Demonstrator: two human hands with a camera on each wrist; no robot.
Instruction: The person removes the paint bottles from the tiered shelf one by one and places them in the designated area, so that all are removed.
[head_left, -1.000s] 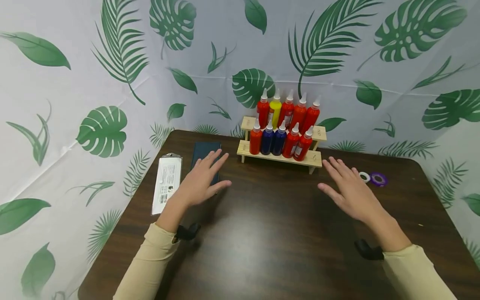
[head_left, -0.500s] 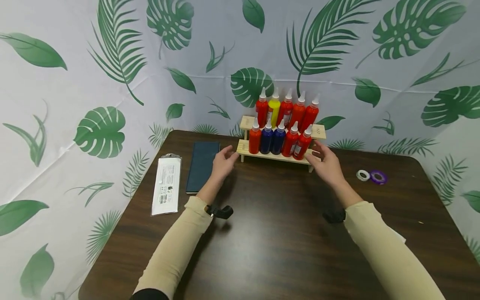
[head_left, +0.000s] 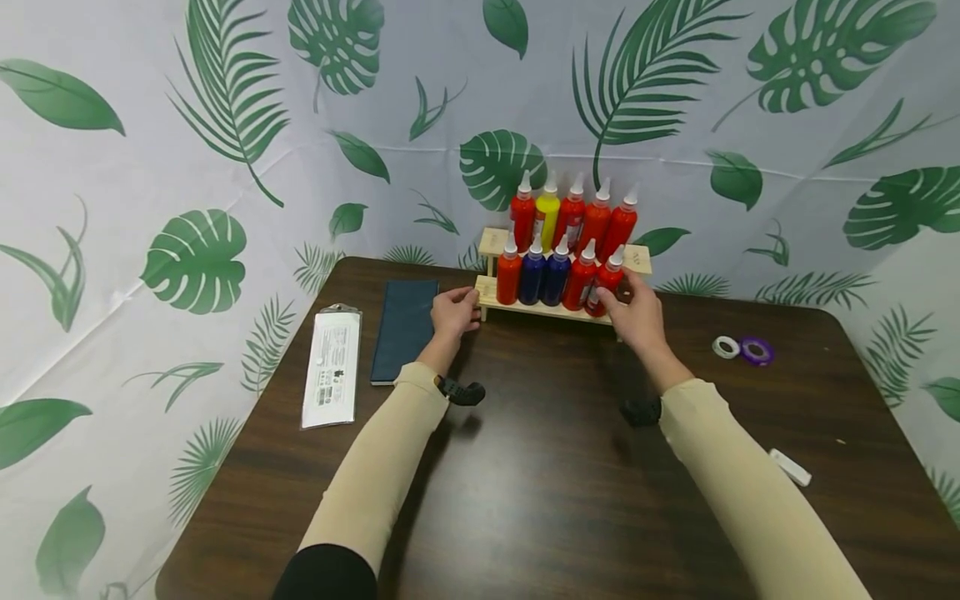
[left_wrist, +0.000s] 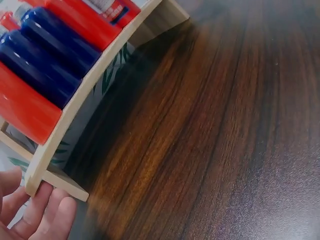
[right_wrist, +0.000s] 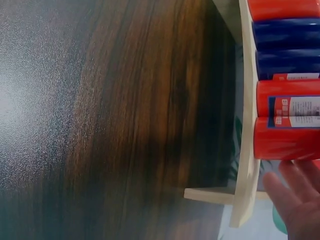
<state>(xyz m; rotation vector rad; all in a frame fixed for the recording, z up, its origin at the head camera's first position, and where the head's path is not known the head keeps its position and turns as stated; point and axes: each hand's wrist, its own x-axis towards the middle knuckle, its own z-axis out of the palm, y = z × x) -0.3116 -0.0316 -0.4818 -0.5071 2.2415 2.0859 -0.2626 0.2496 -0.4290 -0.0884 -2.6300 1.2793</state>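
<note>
A two-step wooden rack (head_left: 486, 289) stands at the back of the table, bearing two rows of nozzle-capped squeeze bottles. The left hand (head_left: 454, 312) grips the left end of its lower shelf; in the left wrist view, curled fingers (left_wrist: 45, 212) lie under the shelf end. At the other end, the right hand (head_left: 636, 317) holds the rightmost red bottle (right_wrist: 287, 140) of the front row, thumb across its front. The right wrist view shows fingers (right_wrist: 285, 192) along that bottle's side. Two dark blue bottles (head_left: 556, 279) share the front row; a yellow bottle (head_left: 547, 221) stands behind.
Left of the rack lie a dark blue notebook (head_left: 405, 329) and a white packaged item (head_left: 332, 367). To the right are a white tape roll (head_left: 725, 347), a purple tape roll (head_left: 757, 352) and a small white block (head_left: 790, 467). A leaf-print cloth (head_left: 420, 50) hangs behind.
Both hands have moved from spread above the table inward to the rack's ends. The left now grips the shelf end and the right holds the end bottle. Rack and bottles stay put.
</note>
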